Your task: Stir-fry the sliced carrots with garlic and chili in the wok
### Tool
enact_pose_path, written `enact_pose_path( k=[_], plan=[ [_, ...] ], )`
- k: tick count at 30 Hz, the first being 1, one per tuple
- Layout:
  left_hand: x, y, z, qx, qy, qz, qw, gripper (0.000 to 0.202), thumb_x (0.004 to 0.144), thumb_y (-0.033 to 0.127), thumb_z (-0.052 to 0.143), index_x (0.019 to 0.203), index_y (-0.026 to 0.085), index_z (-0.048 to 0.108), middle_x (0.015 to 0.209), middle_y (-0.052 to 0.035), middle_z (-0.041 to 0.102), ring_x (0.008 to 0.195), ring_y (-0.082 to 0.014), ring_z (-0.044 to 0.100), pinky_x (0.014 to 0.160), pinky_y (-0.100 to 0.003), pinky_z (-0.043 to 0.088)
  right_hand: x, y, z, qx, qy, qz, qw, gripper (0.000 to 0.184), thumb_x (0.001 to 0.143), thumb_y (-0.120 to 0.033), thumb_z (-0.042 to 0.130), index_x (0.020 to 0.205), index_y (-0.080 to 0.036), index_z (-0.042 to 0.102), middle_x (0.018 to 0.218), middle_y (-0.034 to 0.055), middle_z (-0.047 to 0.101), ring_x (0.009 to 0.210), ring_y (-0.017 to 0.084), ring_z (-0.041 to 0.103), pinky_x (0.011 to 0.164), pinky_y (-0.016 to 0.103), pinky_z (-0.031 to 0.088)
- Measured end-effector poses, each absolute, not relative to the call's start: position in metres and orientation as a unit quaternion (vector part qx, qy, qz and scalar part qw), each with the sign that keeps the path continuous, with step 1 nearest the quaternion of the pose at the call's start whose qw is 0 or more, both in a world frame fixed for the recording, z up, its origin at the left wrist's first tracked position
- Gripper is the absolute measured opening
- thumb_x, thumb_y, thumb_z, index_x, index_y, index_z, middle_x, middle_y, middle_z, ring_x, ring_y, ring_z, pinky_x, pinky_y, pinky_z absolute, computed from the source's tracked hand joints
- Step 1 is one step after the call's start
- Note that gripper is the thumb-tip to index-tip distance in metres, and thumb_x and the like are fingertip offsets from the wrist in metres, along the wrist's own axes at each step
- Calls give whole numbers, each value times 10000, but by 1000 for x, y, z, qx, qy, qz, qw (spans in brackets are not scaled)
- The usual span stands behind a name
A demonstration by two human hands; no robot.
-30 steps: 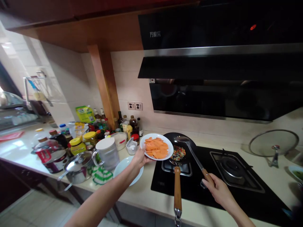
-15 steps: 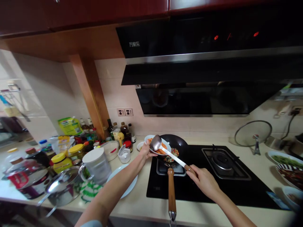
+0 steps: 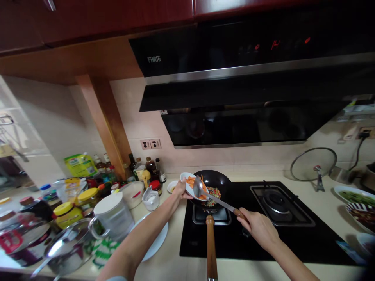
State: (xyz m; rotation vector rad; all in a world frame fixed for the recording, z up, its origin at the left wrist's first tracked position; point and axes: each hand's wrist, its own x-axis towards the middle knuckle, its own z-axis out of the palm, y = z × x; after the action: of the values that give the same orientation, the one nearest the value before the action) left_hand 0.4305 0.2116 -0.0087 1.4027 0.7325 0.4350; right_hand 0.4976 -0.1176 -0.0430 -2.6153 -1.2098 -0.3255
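- Left hand [image 3: 181,189] grips the rim of a white plate [image 3: 184,176], tilting it over the wok [image 3: 219,177] just to its right, apparently so the slope favours sliding off.
- Right hand [image 3: 259,226] is closed round the wooden grip of a ladle [image 3: 198,187]; its long shaft reaches left to the plate, likely letting the bowl guide food while the fingers stay away from the heat.
- Orange carrot slices [image 3: 191,181] lie on the plate beside the left hand, thin, flat and bunched; whether the ladle touches them I cannot tell.
- Between the forearms, the wok handle [image 3: 211,246] points bodyward, untouched, probably for easy reach.
- Colourful chopped bits [image 3: 216,192] sit in the wok.
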Motion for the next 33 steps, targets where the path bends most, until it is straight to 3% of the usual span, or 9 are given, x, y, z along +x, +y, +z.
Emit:
enact_pose_path(
  k=[7,16,22,28,33],
  plan=[
    [430,217,-4,649,356,174,649,667,867,533,414,1353,86,325,763,-144,686,538,-268,663,412,-341,529,511,-124,-53,-913,-376,-154,47,256,926,-359,350,985,-239,568,705,48,685,589,230,658,457,265,266],
    [418,212,4,695,327,177,616,582,878,492,396,1307,100,398,705,-128,684,489,-259,643,386,-326,506,485,-88,-18,-893,-384,-68,226,365,912,-480,314,895,-244,592,681,42,677,634,210,645,525,271,332],
    [413,204,7,704,302,185,615,551,883,478,388,1314,134,397,823,-149,702,556,-246,661,412,-298,514,480,-70,-19,-908,-382,-97,144,317,927,-420,331,1012,-250,585,742,53,700,645,210,661,501,262,319],
    [410,221,5,704,308,225,600,608,859,521,431,1333,147,358,864,-149,693,549,-230,656,404,-296,517,498,-95,-29,-928,-354,-105,53,307,937,-341,314,1042,-208,570,741,88,698,641,270,671,478,288,316],
    [411,227,2,711,308,249,581,572,875,505,400,1329,161,345,910,-153,671,489,-206,636,374,-298,503,494,-104,-28,-929,-344,-86,106,332,929,-405,310,1010,-237,585,738,79,698,644,264,668,485,293,312]
  ],
)
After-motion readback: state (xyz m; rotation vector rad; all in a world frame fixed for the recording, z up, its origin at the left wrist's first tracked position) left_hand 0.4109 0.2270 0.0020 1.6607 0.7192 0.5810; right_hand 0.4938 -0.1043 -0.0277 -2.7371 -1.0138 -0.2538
